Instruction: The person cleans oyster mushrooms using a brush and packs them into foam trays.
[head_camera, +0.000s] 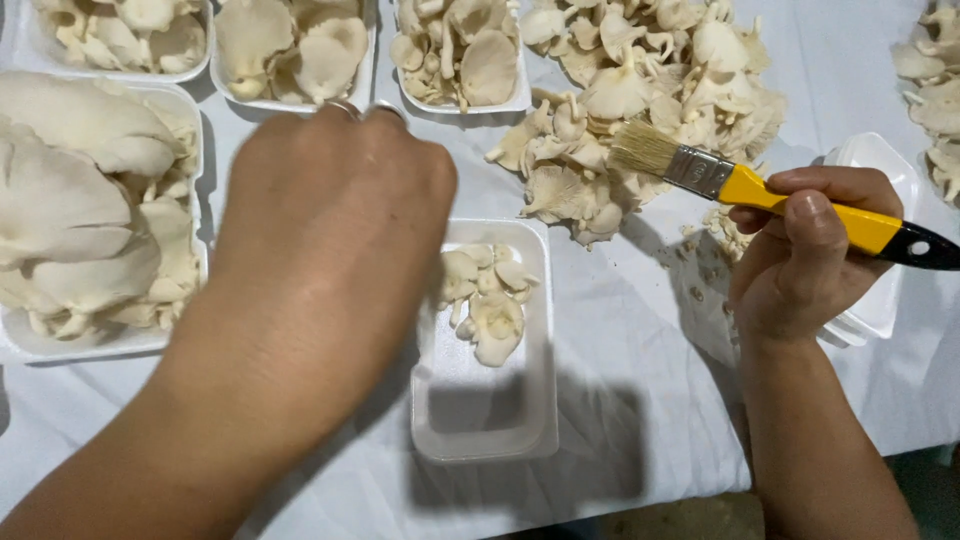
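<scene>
Lower centre: white foam tray (485, 415) on the table (640, 400), few oyster mushrooms (487, 295) at its far end. Left hand (330, 230) hovers just left of it, fingers hidden, grip unclear. Right hand (810, 255), frame right: closed grip on yellow-handled paintbrush (770, 195), bristles over loose mushroom pile (640, 100). Filled trays (95, 210) along top and left.

Left hand (330, 215): fingertips hidden behind its own back, so any hold cannot be told; it covers the near-left corner of the white tray (487, 400). Brush (760, 190) handle end cut by right frame edge beyond the right hand (805, 255).
</scene>
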